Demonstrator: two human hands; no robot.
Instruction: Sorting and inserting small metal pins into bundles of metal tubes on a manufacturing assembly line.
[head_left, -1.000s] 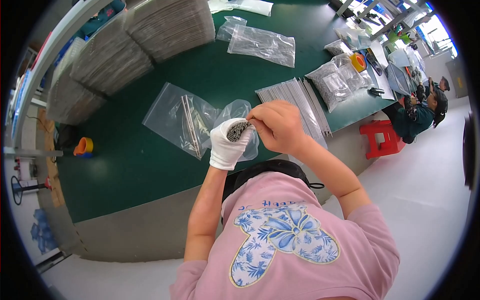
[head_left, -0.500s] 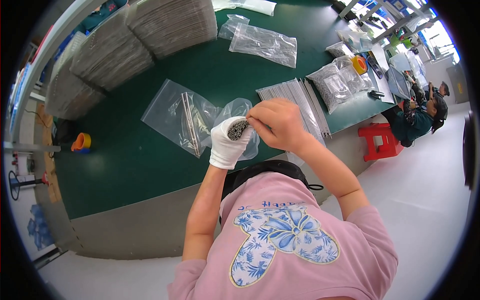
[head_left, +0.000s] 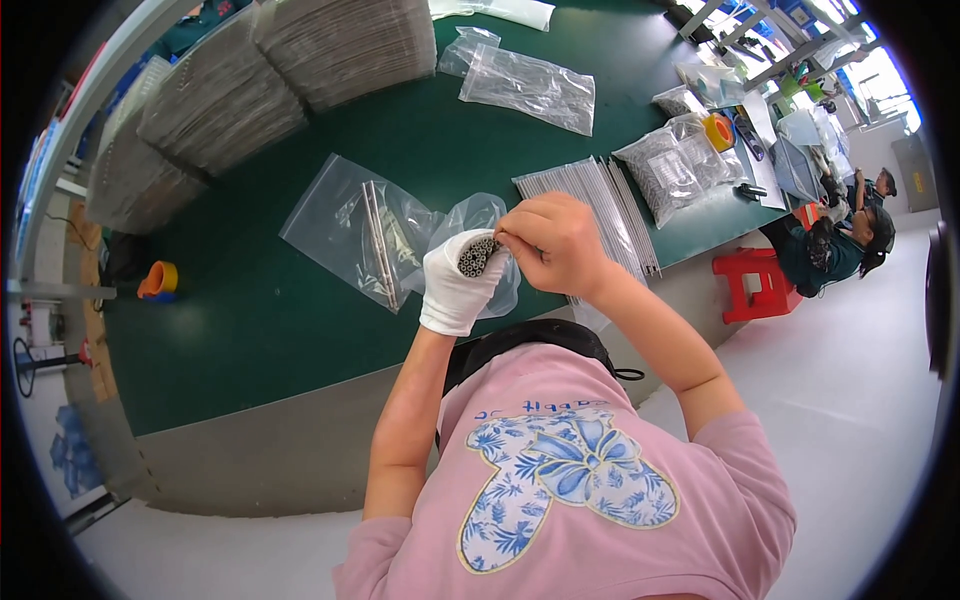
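Cloth of a pink T-shirt [head_left: 700, 520] lies nearest me, below the bundle of thin metal tubes [head_left: 477, 258] that I use as my landmark. From my remote seat I see the left hand [head_left: 456, 290], in a white glove, curled round that bundle, the tube ends facing up toward my camera. The right hand [head_left: 553, 242], ungloved, is just beside the bundle, thumb and forefinger pinched together at its right edge; I cannot tell whether a tube or something else sits between them. Behind the bundle, partly hidden by the glove, I find a crumpled clear bag [head_left: 472, 210]. Left of the bundle, a flat clear bag [head_left: 325, 215] lies on the green table [head_left: 240, 360], with slim rods [head_left: 380, 245] on it or inside it (the shine of the plastic keeps me from saying which). Right of the bundle, past the bare hand, I make out a row of silvery tubes [head_left: 575, 190] lying side by side, and farther right, filled bags of small grey pieces [head_left: 655, 175] with an orange-yellow tape roll [head_left: 719, 131] beside them. Well beyond the bundle I see another clear bag [head_left: 528, 90], and to the upper left of the bundle, tall grey stacks [head_left: 345, 50]. Far right of the bundle, off the table, a person in dark green [head_left: 838, 250] is near a red stool [head_left: 750, 290].
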